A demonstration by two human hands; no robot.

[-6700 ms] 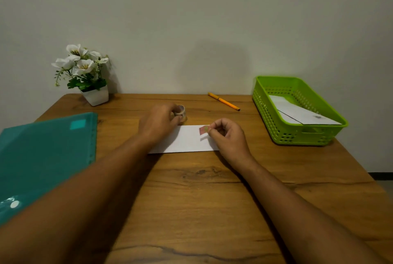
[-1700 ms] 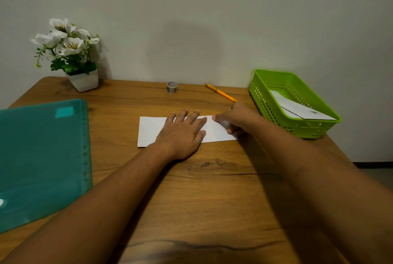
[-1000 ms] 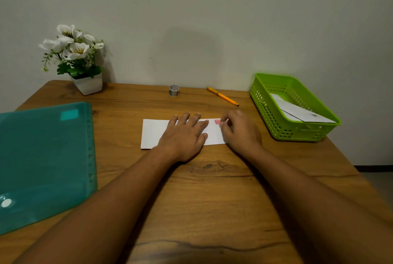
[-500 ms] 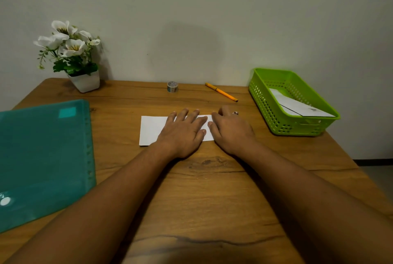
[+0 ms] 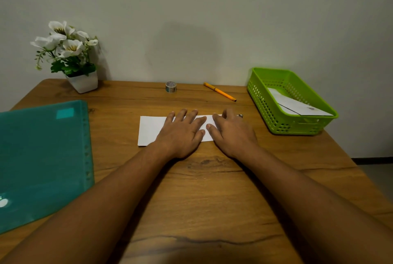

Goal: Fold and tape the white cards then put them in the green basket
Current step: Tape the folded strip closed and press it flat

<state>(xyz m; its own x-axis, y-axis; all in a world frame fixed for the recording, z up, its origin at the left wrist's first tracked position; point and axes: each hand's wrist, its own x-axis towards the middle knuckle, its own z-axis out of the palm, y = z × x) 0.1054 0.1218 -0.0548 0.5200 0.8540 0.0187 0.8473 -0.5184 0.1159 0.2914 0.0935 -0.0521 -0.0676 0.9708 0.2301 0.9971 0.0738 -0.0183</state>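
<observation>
A folded white card [image 5: 150, 128] lies flat in the middle of the wooden table [image 5: 202, 195]. My left hand [image 5: 182, 134] rests palm down on its middle with fingers straight. My right hand [image 5: 232, 134] lies flat on the card's right end and hides it. The small roll of tape [image 5: 170, 87] stands at the back of the table, apart from both hands. The green basket [image 5: 265, 102] sits at the right with folded white cards [image 5: 297, 107] inside it.
A teal plastic folder [image 5: 42, 157] covers the table's left side. A white pot of white flowers [image 5: 70, 59] stands at the back left corner. An orange pen [image 5: 220, 91] lies between the tape and the basket.
The tape roll has left my left hand and now stands at the back. A red tape piece was visible on the card a second ago; my right hand has flattened over that end.
</observation>
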